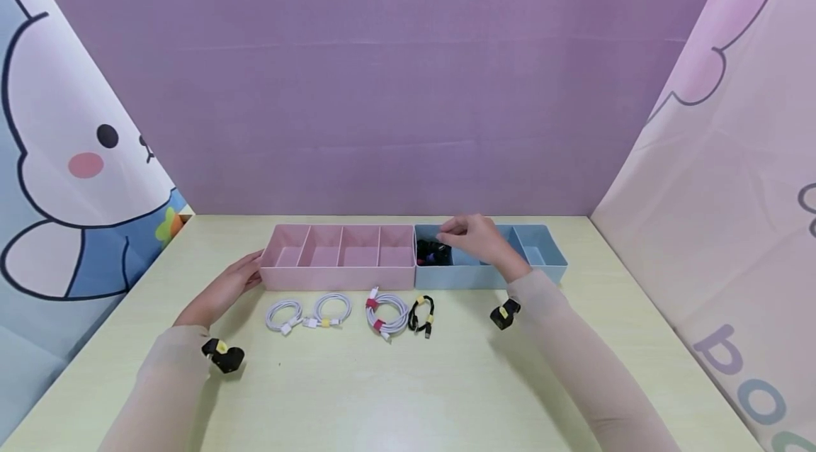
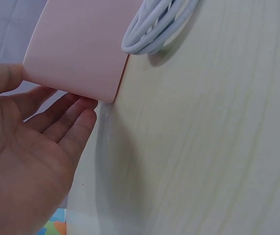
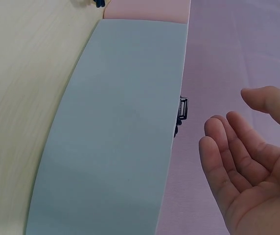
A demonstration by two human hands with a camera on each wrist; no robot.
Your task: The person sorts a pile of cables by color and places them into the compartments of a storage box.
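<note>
My left hand (image 1: 232, 282) touches the left end of a pink divided box (image 1: 338, 278), fingertips against its end wall (image 2: 81, 54) in the left wrist view. My right hand (image 1: 474, 236) hovers over a blue divided box (image 1: 459, 278) that stands end to end with the pink one. In the right wrist view the right hand (image 3: 250, 161) has its thumb and fingers apart with nothing between them. Black cables (image 1: 432, 252) lie in the blue box's leftmost compartment, and a black plug (image 3: 182, 108) shows above its rim in the right wrist view.
Before the boxes lie coiled cables: a white one (image 1: 270, 322), another white one with a yellow tie (image 1: 347, 310), a larger white one with red ties (image 1: 404, 310) and a short black one (image 1: 411, 317). A purple cloth (image 1: 395, 119) hangs behind the table (image 1: 382, 395).
</note>
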